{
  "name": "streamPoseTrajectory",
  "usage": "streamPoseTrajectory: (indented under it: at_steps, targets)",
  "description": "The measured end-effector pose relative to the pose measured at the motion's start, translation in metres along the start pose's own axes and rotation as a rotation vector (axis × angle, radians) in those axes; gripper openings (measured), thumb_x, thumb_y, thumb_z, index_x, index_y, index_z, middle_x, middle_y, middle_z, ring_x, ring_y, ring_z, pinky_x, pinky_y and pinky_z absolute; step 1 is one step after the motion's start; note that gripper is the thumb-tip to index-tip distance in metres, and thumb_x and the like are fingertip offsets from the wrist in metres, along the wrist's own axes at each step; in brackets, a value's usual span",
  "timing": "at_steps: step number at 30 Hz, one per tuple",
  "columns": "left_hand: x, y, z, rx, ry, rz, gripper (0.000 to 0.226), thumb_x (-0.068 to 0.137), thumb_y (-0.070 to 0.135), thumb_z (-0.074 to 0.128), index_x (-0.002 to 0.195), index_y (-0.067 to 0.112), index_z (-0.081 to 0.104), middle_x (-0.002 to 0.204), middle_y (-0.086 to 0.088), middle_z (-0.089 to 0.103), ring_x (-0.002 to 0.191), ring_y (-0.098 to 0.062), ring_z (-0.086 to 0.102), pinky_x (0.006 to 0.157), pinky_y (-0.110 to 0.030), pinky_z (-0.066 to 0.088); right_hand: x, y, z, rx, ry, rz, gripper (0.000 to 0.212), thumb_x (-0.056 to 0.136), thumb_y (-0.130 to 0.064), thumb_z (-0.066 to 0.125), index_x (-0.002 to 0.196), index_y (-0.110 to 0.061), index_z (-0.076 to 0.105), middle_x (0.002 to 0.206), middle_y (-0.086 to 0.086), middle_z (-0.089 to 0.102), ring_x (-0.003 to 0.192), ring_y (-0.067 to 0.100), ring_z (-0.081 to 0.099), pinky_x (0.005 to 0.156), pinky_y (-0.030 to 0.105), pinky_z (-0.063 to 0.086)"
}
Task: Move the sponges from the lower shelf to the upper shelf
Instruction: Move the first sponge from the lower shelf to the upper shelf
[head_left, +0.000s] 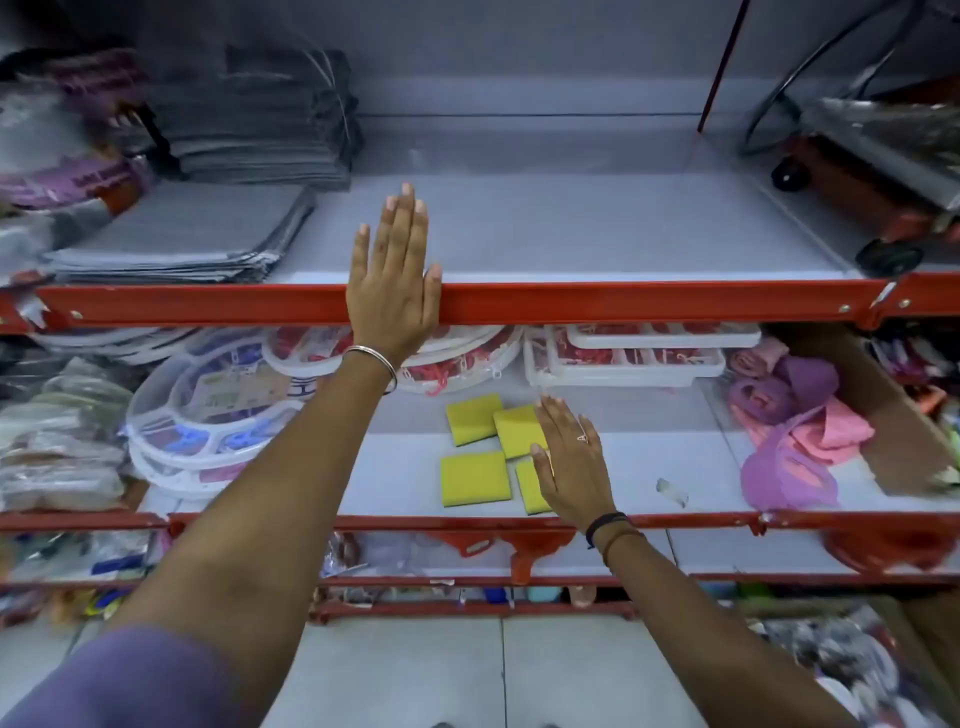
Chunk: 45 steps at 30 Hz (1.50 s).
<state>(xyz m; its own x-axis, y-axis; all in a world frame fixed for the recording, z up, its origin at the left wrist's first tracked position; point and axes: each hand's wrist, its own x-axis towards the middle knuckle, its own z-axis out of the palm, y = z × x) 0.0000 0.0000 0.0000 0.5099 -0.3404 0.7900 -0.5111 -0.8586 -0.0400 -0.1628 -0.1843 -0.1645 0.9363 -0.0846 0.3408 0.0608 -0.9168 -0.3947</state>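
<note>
Several flat yellow sponges lie close together on the white lower shelf, near its front middle. My right hand hovers flat over the right-hand sponges with fingers apart, covering parts of two of them and holding nothing. My left hand lies flat and open across the red front rail of the upper shelf, fingers stretched onto its bare white surface. No sponge is on the upper shelf.
Stacks of grey cloths fill the upper shelf's left. A red wheeled trolley sits at its right. White plastic hangers with clips and pink and purple cloths flank the sponges. Red rails edge each shelf.
</note>
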Motion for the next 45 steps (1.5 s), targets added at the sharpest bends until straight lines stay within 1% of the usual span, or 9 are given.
streamPoseTrajectory:
  at_steps: [4,8,13,20,25,32,35,40,45]
  targets:
    - [0.001,0.001,0.005,0.054,0.077,-0.018,0.057,0.095,0.03,0.023,0.145,0.004,0.027,0.151,-0.014,0.033,0.141,-0.023,0.026,0.119,-0.031,-0.001,-0.023,0.027,0.017,-0.04,-0.276,0.124,0.063,0.087,-0.033,0.029,0.147,-0.015,0.023,0.158,0.0,0.019,0.146,0.015,0.019,0.12,0.046,0.017]
    - [0.0,-0.001,0.011,0.086,0.107,0.012,0.056,0.095,0.03,0.023,0.144,0.004,0.03,0.149,-0.014,0.036,0.14,-0.023,0.029,0.119,-0.031,0.004,-0.019,0.039,0.025,-0.081,-0.485,0.196,0.073,0.084,-0.03,0.05,0.148,-0.012,0.019,0.159,0.005,0.016,0.147,0.019,0.016,0.12,0.043,0.015]
    - [-0.001,-0.001,0.014,0.098,0.126,0.003,0.056,0.095,0.03,0.023,0.143,0.004,0.031,0.148,-0.014,0.038,0.14,-0.023,0.03,0.12,-0.03,0.004,-0.01,0.04,0.03,-0.129,-0.583,0.254,0.085,0.077,-0.031,0.065,0.147,-0.01,0.02,0.154,0.011,0.023,0.146,0.025,0.015,0.117,0.043,0.019]
    - [0.0,0.0,0.011,0.091,0.111,-0.005,0.055,0.095,0.031,0.023,0.144,0.005,0.03,0.149,-0.013,0.037,0.14,-0.022,0.03,0.119,-0.031,0.005,-0.004,0.019,0.0,-0.132,-0.401,0.294,0.083,0.065,-0.045,0.071,0.133,-0.011,0.038,0.125,0.014,0.043,0.115,0.033,0.044,0.098,0.039,0.037]
    - [-0.002,0.0,0.01,0.076,0.1,-0.013,0.055,0.095,0.03,0.024,0.144,0.005,0.031,0.149,-0.013,0.037,0.14,-0.022,0.03,0.119,-0.031,0.009,0.013,-0.018,-0.057,-0.051,-0.26,0.272,0.085,0.056,-0.059,0.061,0.124,-0.011,0.044,0.116,0.009,0.048,0.108,0.029,0.048,0.089,0.037,0.041]
    - [-0.002,0.0,0.01,0.035,0.084,-0.018,0.056,0.094,0.029,0.025,0.144,0.005,0.029,0.15,-0.012,0.036,0.141,-0.02,0.028,0.118,-0.031,0.012,0.05,-0.08,-0.153,0.02,-0.041,0.073,0.068,0.054,-0.06,0.058,0.106,-0.018,0.044,0.098,-0.005,0.042,0.088,0.02,0.045,0.066,0.029,0.034]
    - [-0.003,-0.001,0.009,0.037,0.073,-0.006,0.055,0.095,0.03,0.024,0.144,0.005,0.03,0.149,-0.012,0.036,0.14,-0.021,0.03,0.116,-0.034,0.018,0.076,-0.098,-0.178,0.108,0.106,0.039,0.068,0.052,-0.06,0.053,0.102,-0.015,0.045,0.097,-0.004,0.041,0.089,0.02,0.044,0.068,0.03,0.035]
    - [-0.003,-0.003,0.009,0.038,0.082,0.0,0.054,0.096,0.031,0.021,0.143,0.006,0.031,0.149,-0.011,0.037,0.14,-0.021,0.028,0.115,-0.036,0.02,0.143,-0.118,-0.179,0.166,0.257,0.186,0.064,0.067,-0.052,0.071,0.106,-0.007,0.047,0.107,0.007,0.05,0.107,0.029,0.049,0.08,0.036,0.04]
    - [-0.003,-0.003,0.01,0.037,0.089,0.002,0.054,0.096,0.03,0.02,0.143,0.006,0.032,0.149,-0.011,0.037,0.14,-0.02,0.027,0.114,-0.037,0.023,0.205,-0.132,-0.158,0.135,0.172,0.415,0.091,0.069,-0.062,0.065,0.131,-0.002,0.035,0.132,0.019,0.051,0.122,0.037,0.049,0.095,0.041,0.044]
